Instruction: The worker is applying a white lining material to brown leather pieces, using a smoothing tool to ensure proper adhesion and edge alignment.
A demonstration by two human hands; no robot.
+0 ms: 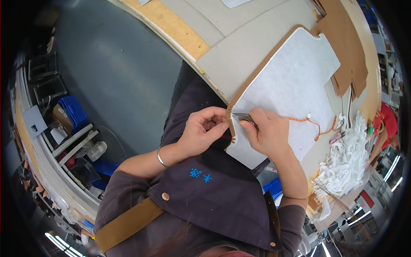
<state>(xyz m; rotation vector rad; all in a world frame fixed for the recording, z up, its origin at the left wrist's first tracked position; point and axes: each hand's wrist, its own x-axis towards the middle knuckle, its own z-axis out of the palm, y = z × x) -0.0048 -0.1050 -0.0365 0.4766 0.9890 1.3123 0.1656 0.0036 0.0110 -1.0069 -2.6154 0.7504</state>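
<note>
A white flat panel [282, 81] with a brown folded border lies at the table's edge, its near corner reaching over my lap. Along the border's near curve the brown material is cut into small notches or pleats. My right hand [272, 132] is closed around small metal thread snips [245, 117], their tip at the panel's left edge. From beside this hand an orange twisted cord [302, 120] runs right across the panel. The fingertips of my left hand [200, 132] pinch the brown border just left of the snips; the exact grip is partly hidden.
Grey sheets [239, 47] cover the table under the panel. Brown sheets [344, 47] are stacked at the far right, and a pile of white strips [344, 165] lies nearer on the right. A blue bin [72, 112] stands on the left, beyond the grey floor.
</note>
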